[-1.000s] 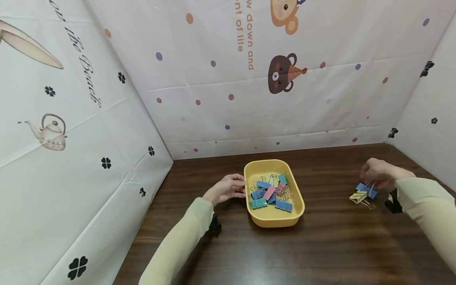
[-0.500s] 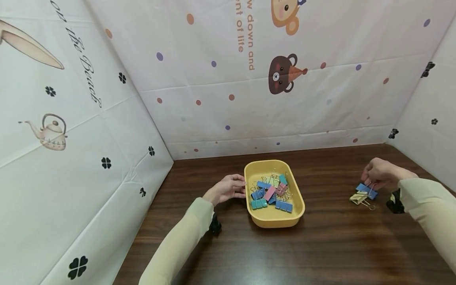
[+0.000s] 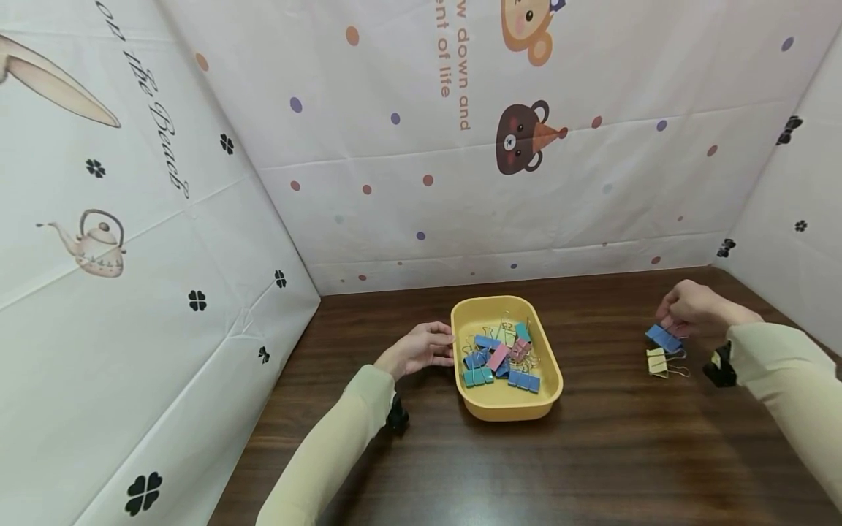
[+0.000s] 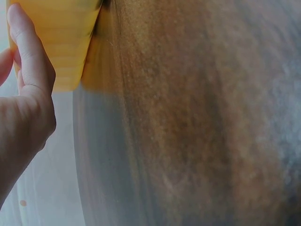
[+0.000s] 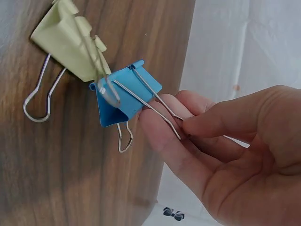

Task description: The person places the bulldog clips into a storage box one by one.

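Note:
In the head view a yellow tray [image 3: 500, 411] stands mid-table with several blue, teal, pink and pale yellow binder clips inside. My left hand [image 3: 421, 349] rests against its left wall, fingers straight; the left wrist view shows those fingers [image 4: 33, 52] along the yellow side. Over at the right, my right hand [image 3: 693, 307] pinches a blue binder clip [image 5: 129, 92] by one wire handle, between thumb and fingers. Close by it lies a pale yellow binder clip [image 5: 66, 40], its wire handle overlapping the blue one in the right wrist view.
A dark wooden table [image 3: 526, 467] carries everything. White printed sheets [image 3: 368, 226] rise behind it and at both sides, the right one near my right arm.
My right hand has shifted slightly up and left with the blue binder clip. The pale yellow binder clip has turned and now lies just below it. My left hand has stayed on the tray.

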`<act>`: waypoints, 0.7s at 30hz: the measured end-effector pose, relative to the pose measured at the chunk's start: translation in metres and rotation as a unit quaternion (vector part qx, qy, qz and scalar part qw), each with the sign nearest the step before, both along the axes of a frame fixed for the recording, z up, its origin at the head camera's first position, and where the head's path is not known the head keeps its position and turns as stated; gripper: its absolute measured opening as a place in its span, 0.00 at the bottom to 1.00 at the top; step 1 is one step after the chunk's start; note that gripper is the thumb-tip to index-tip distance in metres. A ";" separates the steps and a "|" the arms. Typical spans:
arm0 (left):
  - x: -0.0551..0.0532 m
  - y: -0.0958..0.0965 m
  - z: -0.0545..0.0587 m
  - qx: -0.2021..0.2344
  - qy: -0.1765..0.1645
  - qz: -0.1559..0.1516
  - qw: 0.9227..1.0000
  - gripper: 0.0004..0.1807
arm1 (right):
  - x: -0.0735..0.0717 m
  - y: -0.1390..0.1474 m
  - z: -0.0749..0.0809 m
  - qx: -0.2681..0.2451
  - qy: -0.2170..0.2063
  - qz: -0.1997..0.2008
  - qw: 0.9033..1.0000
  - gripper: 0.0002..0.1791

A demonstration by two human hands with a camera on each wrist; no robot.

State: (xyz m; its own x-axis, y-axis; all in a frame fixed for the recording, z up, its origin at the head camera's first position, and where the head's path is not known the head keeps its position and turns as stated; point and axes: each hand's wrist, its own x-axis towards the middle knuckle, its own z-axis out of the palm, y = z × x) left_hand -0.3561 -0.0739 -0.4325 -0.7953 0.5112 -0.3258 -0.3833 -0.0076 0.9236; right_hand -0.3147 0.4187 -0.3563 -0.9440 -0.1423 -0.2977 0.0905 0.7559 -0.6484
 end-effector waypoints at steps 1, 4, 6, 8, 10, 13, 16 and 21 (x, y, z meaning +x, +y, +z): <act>0.000 0.000 0.000 0.000 0.000 0.000 1.000 0.04 | -0.001 -0.002 0.001 0.004 0.005 0.002 1.000 0.13; 0.000 0.000 -0.001 0.001 -0.003 0.001 1.000 0.04 | -0.003 -0.006 0.003 0.020 0.022 0.003 1.000 0.13; -0.001 0.000 -0.001 0.000 -0.002 0.000 1.000 0.04 | -0.004 -0.010 0.005 0.032 0.036 0.007 0.999 0.13; -0.001 0.000 0.000 -0.001 -0.002 0.001 1.000 0.05 | -0.005 -0.013 0.007 0.038 0.045 0.012 0.998 0.13; -0.001 0.000 0.000 -0.002 -0.001 0.002 1.000 0.05 | -0.006 -0.017 0.010 0.044 0.053 0.019 0.997 0.13; -0.002 -0.001 0.000 -0.003 0.001 0.002 1.000 0.05 | -0.008 -0.023 0.014 0.047 0.061 0.032 0.997 0.14; -0.002 -0.001 -0.002 -0.002 0.002 0.001 1.000 0.04 | -0.010 -0.030 0.017 0.061 0.077 0.047 0.994 0.13; -0.002 0.000 -0.003 -0.001 0.007 -0.002 1.000 0.04 | -0.014 -0.043 0.021 0.062 0.087 0.064 0.992 0.12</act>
State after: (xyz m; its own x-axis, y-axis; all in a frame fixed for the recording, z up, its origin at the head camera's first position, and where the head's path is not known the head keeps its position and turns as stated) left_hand -0.3584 -0.0737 -0.4359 -0.7973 0.5143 -0.3160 -0.3708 -0.0043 0.9287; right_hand -0.3284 0.3758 -0.3348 -0.9590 -0.2373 -0.1548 -0.1167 0.8287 -0.5474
